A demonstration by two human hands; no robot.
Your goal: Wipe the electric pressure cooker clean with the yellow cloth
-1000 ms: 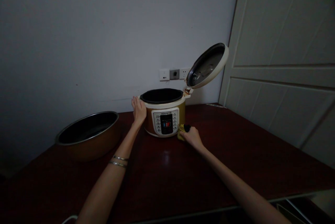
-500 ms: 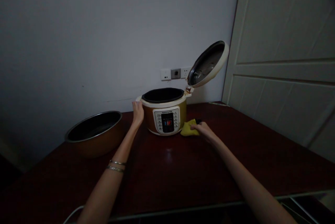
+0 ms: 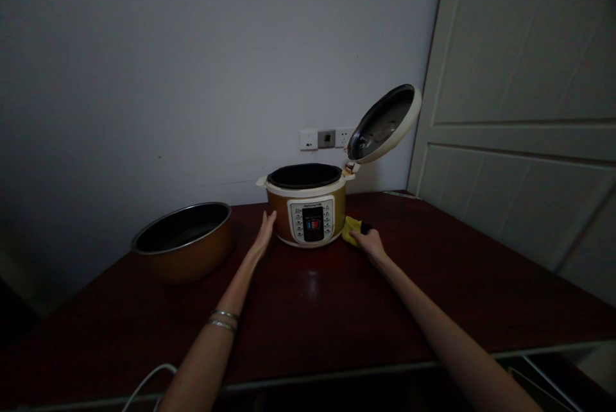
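A gold and white electric pressure cooker stands on the dark red table, its round lid swung up on the right-hand hinge. The control panel faces me. My left hand is open, fingers stretched up against or close beside the cooker's lower left side. At the lower right of the cooker, my right hand grips a yellow-green cloth by the cooker's base. Something black shows by the right fingers; I cannot make out what it is.
To the left sits a wide gold-coloured pot with a dark interior. Wall sockets are behind the cooker, and a pale panelled door borders the table's right. A white cable hangs at the front left edge.
My left hand has come down from the cooker's left handle to its lower side. The right hand with the cloth stays at the base, with less of the cloth showing. The view has shifted slightly.
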